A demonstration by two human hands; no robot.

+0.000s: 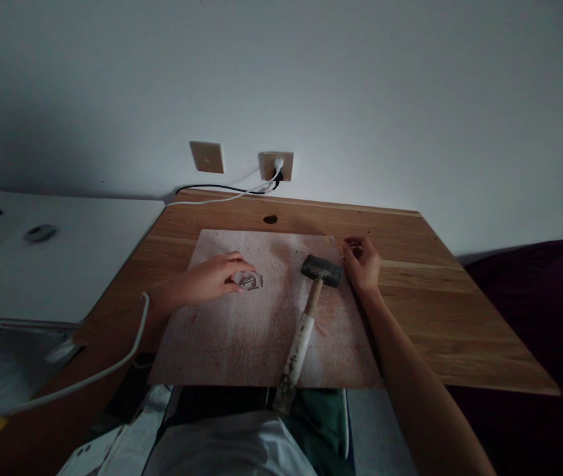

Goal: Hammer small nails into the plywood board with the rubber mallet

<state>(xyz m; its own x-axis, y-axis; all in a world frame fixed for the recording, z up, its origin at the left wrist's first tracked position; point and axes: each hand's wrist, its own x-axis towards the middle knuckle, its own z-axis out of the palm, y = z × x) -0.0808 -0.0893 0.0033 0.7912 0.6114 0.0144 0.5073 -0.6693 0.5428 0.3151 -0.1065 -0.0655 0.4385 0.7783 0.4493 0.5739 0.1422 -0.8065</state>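
My left hand (pixel 225 273) is closed around a small clear box (pixel 250 281) with shiny metal pieces inside, over the left half of a pinkish, worn board (pixel 242 337). A mallet (pixel 322 270) with a dark head lies on the board's right side; its handle, partly wrapped in white, reaches past the front edge. My right hand (pixel 363 263) is at the board's upper right edge, just right of the mallet head. Its fingers are curled together, and whatever may be between them is hidden. A row of tiny dark dots runs along the board's far side.
Beneath the board is a wooden desk (pixel 440 297) with a cable hole (pixel 270 219). Cables run to a wall socket (pixel 277 166) behind it. A white table (pixel 78 258) with a mouse (pixel 41 233) adjoins at left. A white cord (pixel 88 378) hangs across my left arm.
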